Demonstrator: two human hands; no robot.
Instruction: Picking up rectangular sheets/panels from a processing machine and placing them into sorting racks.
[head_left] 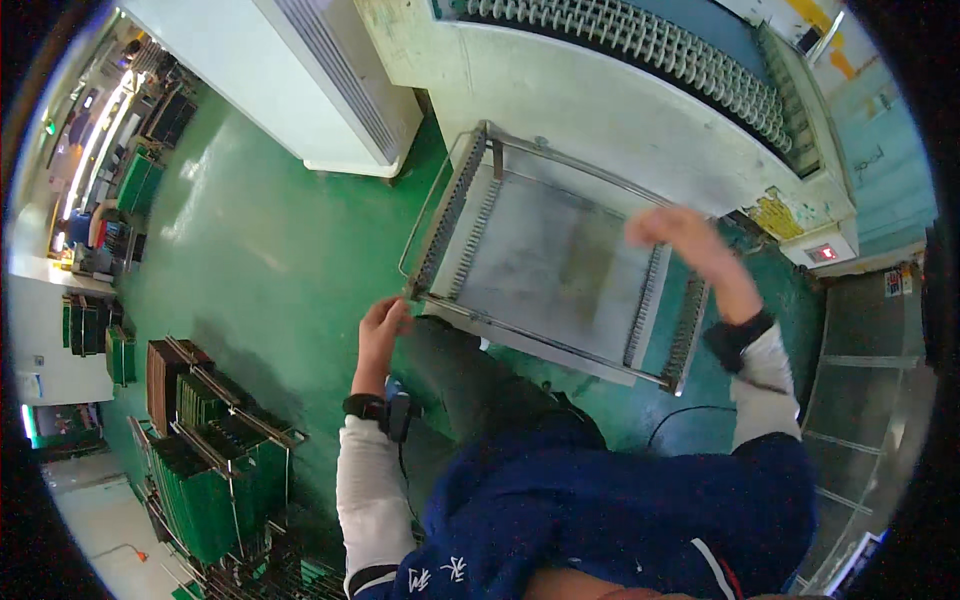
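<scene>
A metal slotted rack (575,350), an open frame with toothed side rails, stands in front of me above a flat grey metal plate (535,255). Beside its near left corner is my left hand (384,318), the fingers bent together; whether it touches the frame, or what it pinches, I cannot make out. My right hand (663,226) hangs over the rack's far right part, smeared by motion, so its fingers are unclear. Each wrist wears a black band.
Beyond the rack stands a pale machine with a row of white rollers (640,35). A white cabinet (330,90) is at the far left. Racks of green panels (215,500) stand on the green floor (260,240) to my left. Metal panelling (865,400) lines the right, and a black cable (690,410) lies nearby.
</scene>
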